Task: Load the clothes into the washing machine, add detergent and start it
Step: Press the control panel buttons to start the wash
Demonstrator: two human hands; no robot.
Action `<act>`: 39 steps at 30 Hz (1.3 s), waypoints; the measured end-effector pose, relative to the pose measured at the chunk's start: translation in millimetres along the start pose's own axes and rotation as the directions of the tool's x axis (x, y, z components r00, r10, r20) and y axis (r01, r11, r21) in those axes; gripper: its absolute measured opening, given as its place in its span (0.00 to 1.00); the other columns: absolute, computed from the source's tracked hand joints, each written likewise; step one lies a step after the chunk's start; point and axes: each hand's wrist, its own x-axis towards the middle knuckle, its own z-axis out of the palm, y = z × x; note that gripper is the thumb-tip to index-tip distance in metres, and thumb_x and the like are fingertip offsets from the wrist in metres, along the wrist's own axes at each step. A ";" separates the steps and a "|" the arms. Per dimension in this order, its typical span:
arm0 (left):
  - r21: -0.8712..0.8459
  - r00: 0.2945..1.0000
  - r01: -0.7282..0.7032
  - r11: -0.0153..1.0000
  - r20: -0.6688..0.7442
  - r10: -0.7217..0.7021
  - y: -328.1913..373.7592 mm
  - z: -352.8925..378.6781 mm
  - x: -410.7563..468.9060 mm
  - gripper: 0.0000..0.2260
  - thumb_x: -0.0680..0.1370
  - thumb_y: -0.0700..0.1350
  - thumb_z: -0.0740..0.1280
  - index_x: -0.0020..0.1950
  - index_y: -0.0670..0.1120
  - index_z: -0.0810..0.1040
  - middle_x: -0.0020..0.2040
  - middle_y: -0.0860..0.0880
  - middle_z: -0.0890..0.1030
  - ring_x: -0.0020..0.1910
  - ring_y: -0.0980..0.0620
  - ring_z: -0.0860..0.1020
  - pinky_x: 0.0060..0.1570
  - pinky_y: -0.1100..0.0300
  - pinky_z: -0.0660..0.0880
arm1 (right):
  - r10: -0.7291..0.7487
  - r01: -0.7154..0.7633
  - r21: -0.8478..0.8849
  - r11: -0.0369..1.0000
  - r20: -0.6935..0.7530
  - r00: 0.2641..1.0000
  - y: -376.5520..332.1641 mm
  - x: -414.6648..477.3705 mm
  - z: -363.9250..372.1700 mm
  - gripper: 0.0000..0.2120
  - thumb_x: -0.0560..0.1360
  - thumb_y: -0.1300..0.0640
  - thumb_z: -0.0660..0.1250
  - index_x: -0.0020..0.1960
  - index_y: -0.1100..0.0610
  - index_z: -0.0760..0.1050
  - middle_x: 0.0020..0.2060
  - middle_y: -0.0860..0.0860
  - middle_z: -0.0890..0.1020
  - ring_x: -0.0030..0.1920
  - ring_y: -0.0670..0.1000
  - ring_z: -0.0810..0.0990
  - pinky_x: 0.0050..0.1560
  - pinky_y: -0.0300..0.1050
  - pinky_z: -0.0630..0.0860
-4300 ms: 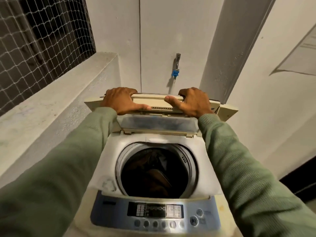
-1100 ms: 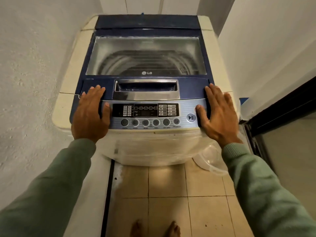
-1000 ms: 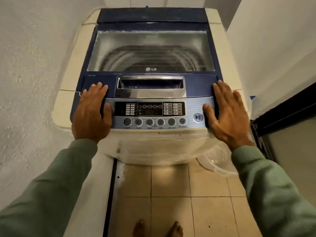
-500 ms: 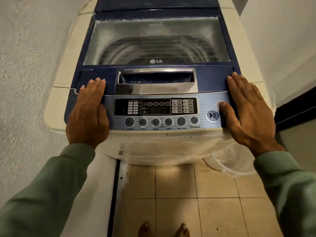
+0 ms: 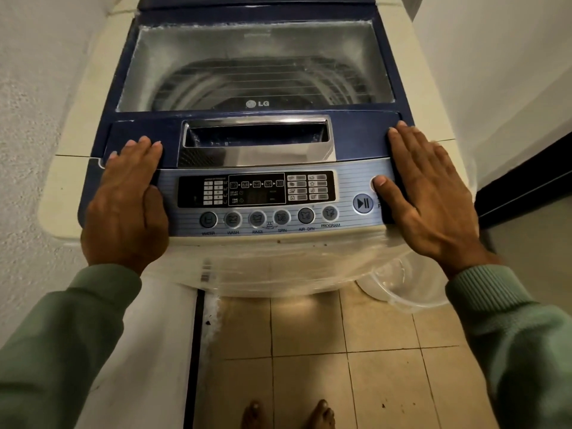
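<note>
Both my hands lie flat and spread on the washing machine (image 5: 93, 119), my right hand (image 5: 433, 193) nearest the start button (image 5: 362, 203), my left hand (image 5: 127, 205) at the panel's far end.

washing machine (image 5: 349, 144) rear cut off at top, load unseen behind cloudy lid window (image 5: 257, 63), button (image 5: 372, 184) half hidden under right grip (image 5: 433, 205) thumb
</note>
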 end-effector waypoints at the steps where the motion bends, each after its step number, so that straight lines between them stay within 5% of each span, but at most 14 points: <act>1: 0.003 1.000 0.005 1.000 0.003 -0.005 0.1 0.5 -0.4 0.24 0.79 0.44 0.49 0.74 0.38 0.65 0.74 0.40 0.66 0.76 0.45 0.60 0.76 0.57 0.50 | 0.002 -0.002 -0.001 1.000 0.005 1.000 -0.4 0.1 0.0 0.34 0.78 0.39 0.42 0.79 0.56 0.49 0.78 0.51 0.51 0.78 0.48 0.48 0.77 0.45 0.43; 19: -0.110 0.986 0.152 0.982 -0.057 -0.159 17.4 -0.2 0.1 0.23 0.79 0.46 0.53 0.73 0.42 0.68 0.73 0.44 0.68 0.73 0.56 0.61 0.76 0.60 0.50 | 0.049 -0.049 0.048 0.998 0.005 0.999 -2.9 2.6 0.8 0.32 0.78 0.39 0.41 0.79 0.51 0.50 0.78 0.49 0.51 0.78 0.46 0.46 0.77 0.48 0.40; 39: -0.065 0.988 0.126 0.990 -0.081 -0.131 22.0 -1.3 -0.9 0.23 0.78 0.43 0.55 0.72 0.41 0.69 0.73 0.43 0.69 0.74 0.48 0.64 0.76 0.51 0.54 | 0.059 -0.055 0.068 0.996 -0.047 0.997 -4.2 1.5 3.0 0.33 0.78 0.40 0.40 0.79 0.53 0.54 0.78 0.50 0.54 0.78 0.47 0.50 0.77 0.49 0.43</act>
